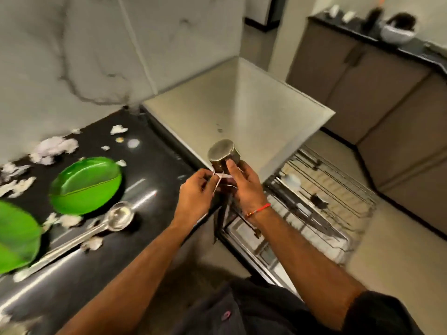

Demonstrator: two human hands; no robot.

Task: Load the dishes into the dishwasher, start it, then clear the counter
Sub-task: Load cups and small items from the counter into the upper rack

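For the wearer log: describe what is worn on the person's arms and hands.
Both forearms are bare, with no gloves or rings visible. The right hand has a thin red thread bracelet at the wrist. The left hand and its wrist carry nothing. A dark short sleeve covers the right upper arm.

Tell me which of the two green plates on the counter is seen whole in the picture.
The green plate nearer the wall, beside the steel ladle. The other green plate is cut off by the left edge.

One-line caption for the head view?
Right hand holds steel cup, left hand pinches white strip, above rack.
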